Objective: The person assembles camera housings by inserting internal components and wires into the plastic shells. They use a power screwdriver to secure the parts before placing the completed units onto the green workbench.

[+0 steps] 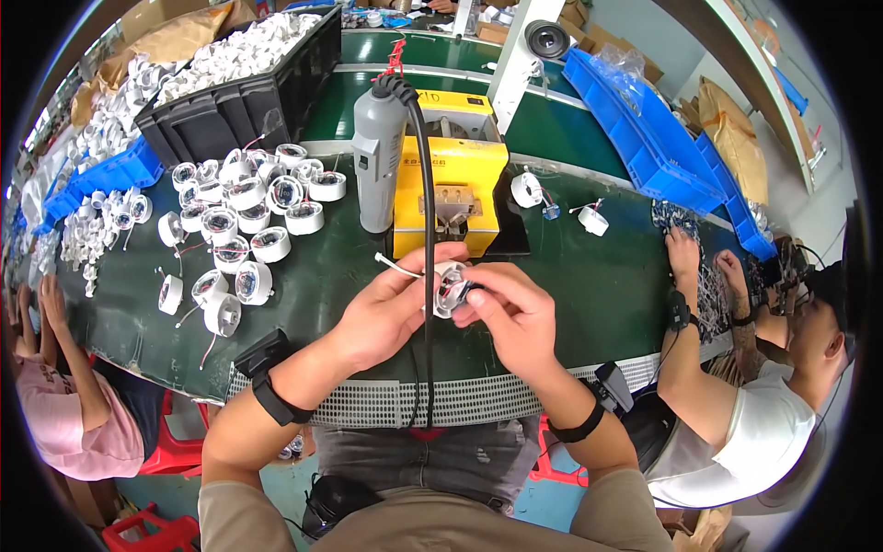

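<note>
Just in front of the yellow machine, both my hands meet at one white round housing (443, 279). My left hand (391, 304) is closed around its left side, and a white wire with a small plug sticks out past the fingers. My right hand (517, 317) is closed in a pinch at the housing's open right side. Between its thumb and index finger sits a small dark part (467, 292), mostly hidden by the fingertips. A black cord (427, 184) passes in front of the housing and the left fingertips.
A grey electric screwdriver (376, 161) hangs beside the yellow machine (460, 170). Many white round housings (246, 193) crowd the left of the green table. Two white parts (593, 219) lie right. A black crate (221, 115) and blue bins (635, 138) stand behind. Co-workers sit on both sides.
</note>
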Tool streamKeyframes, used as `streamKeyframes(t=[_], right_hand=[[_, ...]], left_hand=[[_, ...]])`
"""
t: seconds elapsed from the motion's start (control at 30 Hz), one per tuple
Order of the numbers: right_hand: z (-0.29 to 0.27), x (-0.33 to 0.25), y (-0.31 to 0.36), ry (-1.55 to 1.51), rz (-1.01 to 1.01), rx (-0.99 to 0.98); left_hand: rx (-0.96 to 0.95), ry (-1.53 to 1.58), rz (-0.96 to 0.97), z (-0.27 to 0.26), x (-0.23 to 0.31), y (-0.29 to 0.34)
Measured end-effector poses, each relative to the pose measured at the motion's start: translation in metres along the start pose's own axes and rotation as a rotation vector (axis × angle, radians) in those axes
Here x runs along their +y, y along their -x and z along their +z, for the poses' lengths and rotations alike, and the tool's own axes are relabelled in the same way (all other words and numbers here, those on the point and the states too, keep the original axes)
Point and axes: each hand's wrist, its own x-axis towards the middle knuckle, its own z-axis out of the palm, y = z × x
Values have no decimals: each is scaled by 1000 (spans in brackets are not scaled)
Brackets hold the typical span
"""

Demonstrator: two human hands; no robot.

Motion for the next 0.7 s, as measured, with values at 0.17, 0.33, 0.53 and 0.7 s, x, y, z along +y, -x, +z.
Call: streamKeyframes(t=[0.17, 0.33, 0.53, 0.7], right_hand=[[-5, 11, 6, 72, -16, -66], [-1, 15, 6, 461, -292, 96], [-2, 23, -3, -23, 85, 51], [0, 8, -42, 684, -363, 49]], left_hand=[[-141, -7, 42, 2, -7, 0], [-121, -14, 47, 4, -13, 0], [15, -590, 17, 1, -11, -2], [156, -411, -127, -14, -6, -6]])
